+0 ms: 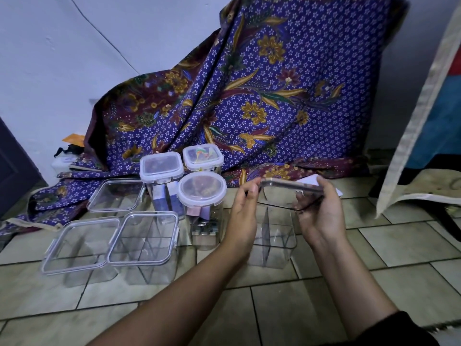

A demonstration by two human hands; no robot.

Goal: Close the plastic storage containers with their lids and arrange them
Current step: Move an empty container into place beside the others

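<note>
Both hands hold a clear square lid (287, 193) in the air, tilted, above an open clear container (274, 240) with inner dividers on the tiled floor. My left hand (243, 213) pinches the lid's left edge. My right hand (319, 213) grips its right side from below. To the left stand several lidded clear containers: a square one (74, 248), a divided square one (144, 238), another square one (116, 194), a round-lidded jar (202, 189), and two tall square ones (161, 167) (203, 156) behind it.
A purple patterned cloth (262, 96) drapes over something against the wall, spreading onto the floor behind the containers. A striped cloth with pale trim (424, 108) hangs at the right. A white paper (309, 182) lies behind the lid. Bare tiles (224, 315) stretch in front.
</note>
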